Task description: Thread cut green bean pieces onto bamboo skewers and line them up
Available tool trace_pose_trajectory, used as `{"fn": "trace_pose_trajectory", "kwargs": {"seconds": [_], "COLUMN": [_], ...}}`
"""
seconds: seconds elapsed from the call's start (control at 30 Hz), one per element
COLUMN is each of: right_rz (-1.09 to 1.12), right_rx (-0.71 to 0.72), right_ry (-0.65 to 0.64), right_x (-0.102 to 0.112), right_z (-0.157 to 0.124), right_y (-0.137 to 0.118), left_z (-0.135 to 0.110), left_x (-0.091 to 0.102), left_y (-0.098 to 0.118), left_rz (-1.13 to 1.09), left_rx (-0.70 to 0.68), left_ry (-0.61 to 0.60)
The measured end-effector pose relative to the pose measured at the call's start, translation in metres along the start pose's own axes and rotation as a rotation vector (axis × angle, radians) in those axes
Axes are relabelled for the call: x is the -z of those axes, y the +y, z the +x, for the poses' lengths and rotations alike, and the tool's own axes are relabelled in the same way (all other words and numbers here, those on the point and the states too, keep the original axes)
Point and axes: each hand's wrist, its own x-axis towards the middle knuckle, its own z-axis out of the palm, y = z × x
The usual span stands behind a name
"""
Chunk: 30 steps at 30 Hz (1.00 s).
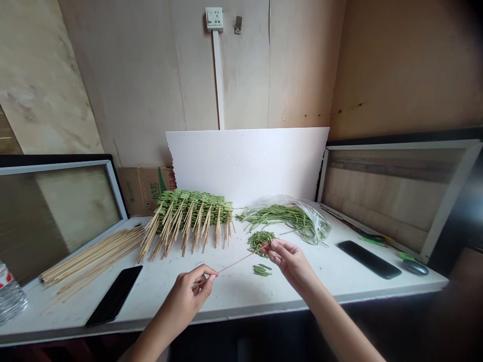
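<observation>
Pinched in both hands, 1 thin skewer slants across the view: the left hand clamps its near end at 7 o'clock, the right hand its far end at 5 o'clock. Cut green beans lie beside the right fingers; stacked bean skewers stand at 8 o'clock, long beans at 4 o'clock.

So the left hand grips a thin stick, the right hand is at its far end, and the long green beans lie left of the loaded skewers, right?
Not quite: the head view shows the long green beans lying right of the loaded skewers. The left hand does grip a thin stick, with the right hand at its far end.
</observation>
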Motion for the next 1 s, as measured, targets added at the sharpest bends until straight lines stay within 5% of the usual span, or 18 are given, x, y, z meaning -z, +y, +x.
{"fn": "trace_pose_trajectory", "kwargs": {"seconds": [0.77, 1.0], "right_rz": [-0.158, -0.148], "right_rx": [-0.014, 0.05], "right_ry": [-0.067, 0.002], "right_x": [0.008, 0.004], "right_z": [0.001, 0.002], "right_y": [0.005, 0.004], "left_z": [-0.002, 0.003], "left_x": [0.005, 0.005], "left_y": [-0.006, -0.014], "left_rz": [0.096, 0.127], "left_rx": [-0.042, -0.124], "left_ry": [-0.024, 0.245]}}
